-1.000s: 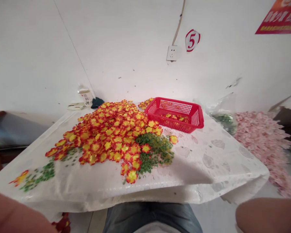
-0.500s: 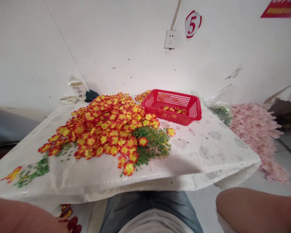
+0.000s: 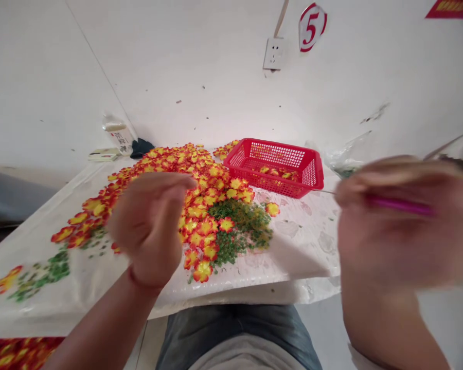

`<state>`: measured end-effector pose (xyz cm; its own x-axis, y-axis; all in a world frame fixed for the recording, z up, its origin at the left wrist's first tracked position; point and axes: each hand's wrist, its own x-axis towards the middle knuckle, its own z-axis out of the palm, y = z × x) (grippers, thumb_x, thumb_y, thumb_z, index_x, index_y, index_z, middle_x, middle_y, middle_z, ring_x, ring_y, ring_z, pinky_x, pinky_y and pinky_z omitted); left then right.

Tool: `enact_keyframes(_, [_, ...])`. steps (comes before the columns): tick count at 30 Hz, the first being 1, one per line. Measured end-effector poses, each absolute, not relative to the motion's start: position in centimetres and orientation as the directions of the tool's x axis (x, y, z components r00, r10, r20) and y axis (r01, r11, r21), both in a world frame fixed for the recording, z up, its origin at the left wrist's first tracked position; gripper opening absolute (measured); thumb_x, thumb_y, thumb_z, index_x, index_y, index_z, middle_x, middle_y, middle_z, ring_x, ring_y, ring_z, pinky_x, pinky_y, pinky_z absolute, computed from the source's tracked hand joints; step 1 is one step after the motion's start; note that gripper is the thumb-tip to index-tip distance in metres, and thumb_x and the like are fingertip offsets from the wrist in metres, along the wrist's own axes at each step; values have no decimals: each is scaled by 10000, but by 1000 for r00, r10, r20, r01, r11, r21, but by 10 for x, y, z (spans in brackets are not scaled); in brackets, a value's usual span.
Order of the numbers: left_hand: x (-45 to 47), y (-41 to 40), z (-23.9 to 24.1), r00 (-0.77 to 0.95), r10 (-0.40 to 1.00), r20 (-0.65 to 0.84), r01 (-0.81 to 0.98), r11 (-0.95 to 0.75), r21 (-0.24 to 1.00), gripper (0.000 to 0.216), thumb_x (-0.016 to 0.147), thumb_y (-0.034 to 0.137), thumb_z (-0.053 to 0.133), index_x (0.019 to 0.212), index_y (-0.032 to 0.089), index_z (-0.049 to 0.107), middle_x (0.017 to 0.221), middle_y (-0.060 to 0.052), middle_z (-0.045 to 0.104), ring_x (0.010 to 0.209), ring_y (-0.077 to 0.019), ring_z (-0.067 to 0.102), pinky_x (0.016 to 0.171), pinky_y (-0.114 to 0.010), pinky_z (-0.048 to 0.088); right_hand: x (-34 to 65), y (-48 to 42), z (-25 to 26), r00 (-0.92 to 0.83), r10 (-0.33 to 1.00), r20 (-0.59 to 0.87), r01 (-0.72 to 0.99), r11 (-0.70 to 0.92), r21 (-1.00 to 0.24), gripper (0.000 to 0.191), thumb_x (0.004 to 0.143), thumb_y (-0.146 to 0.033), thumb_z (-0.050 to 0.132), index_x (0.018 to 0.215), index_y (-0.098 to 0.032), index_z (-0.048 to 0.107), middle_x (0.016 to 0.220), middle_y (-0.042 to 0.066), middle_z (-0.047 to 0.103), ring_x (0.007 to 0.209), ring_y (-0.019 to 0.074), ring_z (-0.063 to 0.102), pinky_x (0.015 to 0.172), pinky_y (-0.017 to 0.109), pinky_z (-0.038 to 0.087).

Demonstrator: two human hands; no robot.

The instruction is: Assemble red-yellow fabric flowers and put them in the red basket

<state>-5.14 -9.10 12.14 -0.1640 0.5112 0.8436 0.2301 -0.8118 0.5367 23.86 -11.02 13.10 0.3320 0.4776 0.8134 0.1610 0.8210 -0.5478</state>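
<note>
The left hand (image 3: 148, 226) is raised above the near edge of the table, its fingers curled loosely toward the thumb. It is blurred, and nothing can be seen in its grip, though I cannot tell for sure whether it holds anything small. A red string (image 3: 139, 277) circles the left wrist. The right hand (image 3: 389, 221) is raised at the right side of the view, closed around a pink stick (image 3: 399, 205), with a thin metal wire (image 3: 324, 191) running from the stick's end toward the basket. This hand is blurred too.

The left hand is in front of a wide heap of red and yellow cloth flowers (image 3: 216, 205), which lies on a table (image 3: 301, 257) covered with white plastic sheeting. A mound of green leaves (image 3: 235, 231) touches the heap's near right side, and a smaller patch of green leaves (image 3: 42, 272) lies toward the left corner, near a single flower (image 3: 5, 277). A red plastic basket (image 3: 273, 167) stands at the back of the table, just beside the heap, with a few flowers (image 3: 278, 172) inside. Behind the heap, against the white wall (image 3: 189, 77), are a plastic bottle (image 3: 118, 136) and a dark cloth (image 3: 141, 148). More red flowers (image 3: 19, 354) lie below the table at the lower left, beside the person's jeans (image 3: 235, 329).
</note>
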Motion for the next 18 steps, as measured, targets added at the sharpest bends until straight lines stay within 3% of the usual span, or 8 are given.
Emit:
enact_keyframes(2, [-29, -39, 105, 17, 552, 834, 331, -790, 516, 95, 1082, 233, 776, 1091, 247, 870, 1065, -24, 876, 1002, -190, 819, 956, -342, 661, 228, -81, 123, 378, 463, 802, 113, 836, -536, 426, 1177, -471, 576, 923, -291, 866, 824, 41, 757, 673, 188, 684, 587, 368, 525])
enact_keyframes(5, [-10, 16, 72, 263, 656, 708, 444, -733, 515, 109, 1062, 210, 758, 1052, 243, 861, 1076, -28, 886, 1036, -218, 823, 1021, -379, 642, 216, -30, 101, 332, 571, 750, 143, 756, -639, 489, 1171, -578, 577, 885, -273, 831, 845, 36, 780, 805, 208, 731, 730, 390, 545])
enact_keyframes(8, [-4, 41, 41, 446, 671, 592, 509, -735, 449, 133, 1024, 154, 744, 965, 234, 832, 1027, -32, 879, 993, -244, 805, 1019, -433, 615, 211, 6, 68, 283, 699, 657, 178, 635, -752, 599, 1162, -708, 513, 852, -260, 762, 788, 33, 738, 750, 203, 690, 698, 378, 502])
enact_keyframes(14, [-4, 44, 10, 586, 680, 442, 667, -714, 214, 84, 990, 201, 755, 930, 229, 806, 968, -65, 813, 1035, -316, 744, 981, -496, 562, 209, 20, 14, 145, 813, 564, 150, 546, -824, 549, 1158, -717, 524, 913, -268, 723, 827, 20, 700, 757, 200, 641, 702, 364, 476])
enact_keyframes(18, [-8, 42, 7, 611, 694, 380, 691, -702, 170, 114, 1018, 197, 739, 930, 228, 803, 1023, -82, 796, 1089, -338, 726, 997, -514, 548, 208, 17, 5, 38, 818, 574, 238, 551, -800, 545, 1175, -685, 507, 899, -260, 707, 823, 19, 700, 763, 202, 646, 733, 369, 486])
